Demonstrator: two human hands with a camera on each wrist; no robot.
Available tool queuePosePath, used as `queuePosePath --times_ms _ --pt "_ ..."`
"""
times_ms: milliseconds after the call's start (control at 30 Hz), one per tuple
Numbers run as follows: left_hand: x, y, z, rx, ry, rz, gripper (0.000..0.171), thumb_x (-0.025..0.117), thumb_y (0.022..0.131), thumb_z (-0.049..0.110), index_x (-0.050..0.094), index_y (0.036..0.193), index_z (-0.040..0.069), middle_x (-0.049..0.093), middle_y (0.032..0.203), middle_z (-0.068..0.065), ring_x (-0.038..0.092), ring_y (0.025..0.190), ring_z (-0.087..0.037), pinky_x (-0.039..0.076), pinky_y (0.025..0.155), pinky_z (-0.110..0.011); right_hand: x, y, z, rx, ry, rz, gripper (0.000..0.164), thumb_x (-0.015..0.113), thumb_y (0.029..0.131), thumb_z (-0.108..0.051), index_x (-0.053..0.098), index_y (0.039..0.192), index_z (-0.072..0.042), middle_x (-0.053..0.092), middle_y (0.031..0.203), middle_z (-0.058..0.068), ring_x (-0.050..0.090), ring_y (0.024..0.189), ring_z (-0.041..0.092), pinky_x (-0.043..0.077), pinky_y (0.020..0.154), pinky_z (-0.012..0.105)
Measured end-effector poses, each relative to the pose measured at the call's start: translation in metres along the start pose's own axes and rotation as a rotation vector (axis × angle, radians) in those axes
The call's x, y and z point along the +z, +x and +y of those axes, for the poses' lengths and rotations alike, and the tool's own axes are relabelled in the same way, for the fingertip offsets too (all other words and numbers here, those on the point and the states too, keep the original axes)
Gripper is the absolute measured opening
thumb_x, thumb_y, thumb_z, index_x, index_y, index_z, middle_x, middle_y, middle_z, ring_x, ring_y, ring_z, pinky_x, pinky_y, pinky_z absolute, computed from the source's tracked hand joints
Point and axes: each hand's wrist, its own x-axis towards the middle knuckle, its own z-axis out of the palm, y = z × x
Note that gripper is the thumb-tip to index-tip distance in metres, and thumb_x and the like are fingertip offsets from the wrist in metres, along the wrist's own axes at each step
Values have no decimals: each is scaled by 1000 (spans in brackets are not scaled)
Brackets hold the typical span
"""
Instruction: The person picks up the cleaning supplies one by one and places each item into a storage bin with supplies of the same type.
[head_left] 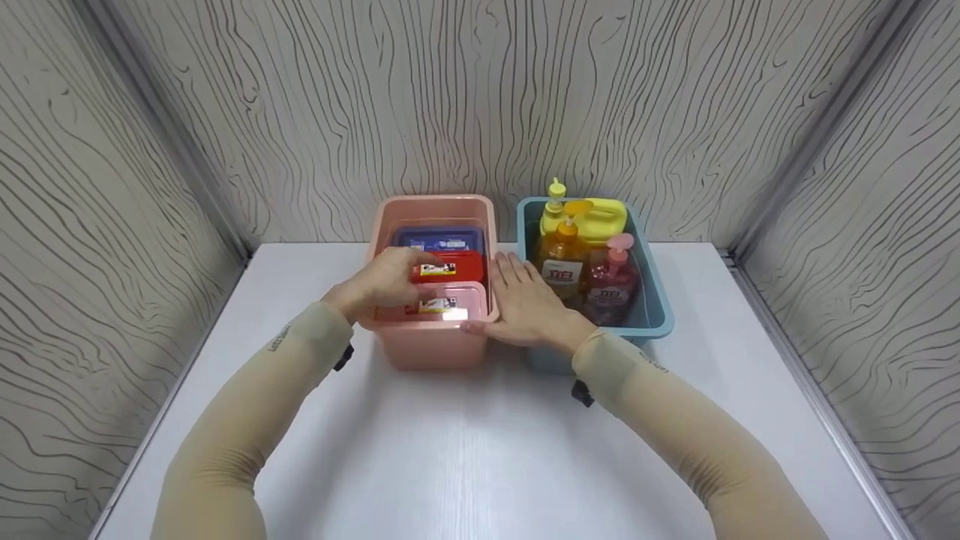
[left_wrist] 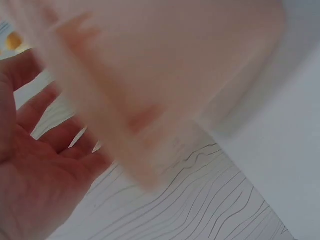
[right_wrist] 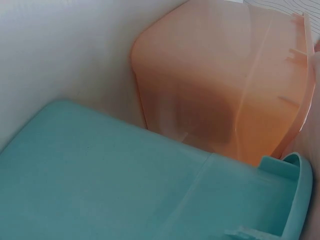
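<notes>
A pink plastic bin (head_left: 433, 351) stands near the back of the table, holding a blue-lidded box (head_left: 469, 236), a red-lidded box (head_left: 469, 268) and a pink-lidded box (head_left: 472, 294) in a row. Over the bin's left rim reaches my left hand (head_left: 384, 279), its fingertips close to the red lid; whether they touch it cannot be made out. In the left wrist view the fingers of this hand (left_wrist: 50, 155) are loosely bent beyond the rim. My right hand (head_left: 529, 304) lies flat with straight fingers along the pink bin's right rim, thumb at its front corner.
Just right stands a blue-green bin (head_left: 656, 292) with a yellow jug (head_left: 609, 217), an orange pump bottle (head_left: 562, 255), a pink-topped pump bottle (head_left: 611, 289) and a yellow-topped pump bottle (head_left: 553, 214). Wood-patterned walls (head_left: 435, 97) enclose the white table (head_left: 465, 465).
</notes>
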Motion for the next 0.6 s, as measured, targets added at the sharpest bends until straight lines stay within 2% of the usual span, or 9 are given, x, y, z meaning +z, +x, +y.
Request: queuePosePath --times_ms 133,267,400,600 --pt "-13 -1 3 23 2 55 57 84 101 26 69 155 19 69 158 -10 58 152 -40 44 132 -66 -1 0 1 -2 -15 5 132 44 94 -97 4 181 -5 -1 192 16 1 180 39 5 147 58" --pt "-15 -2 2 18 55 34 55 83 102 30 70 154 18 69 158 -11 59 152 -39 44 131 -67 -1 0 2 -1 -14 -4 133 43 94 -97 3 181 -5 -1 192 16 0 180 38 4 147 58" --pt "-14 -1 1 55 131 36 51 81 103 30 72 151 14 72 153 -14 63 145 -39 48 129 -65 -2 2 5 -4 -7 1 133 44 93 -97 4 181 -5 -1 192 16 0 180 39 4 147 59" --pt "-16 -4 2 58 168 38 51 81 103 31 72 150 15 71 155 -13 63 146 -37 49 128 -66 -4 -1 9 16 21 -14 134 43 93 -98 3 181 -6 -1 192 16 -1 180 39 5 146 60"
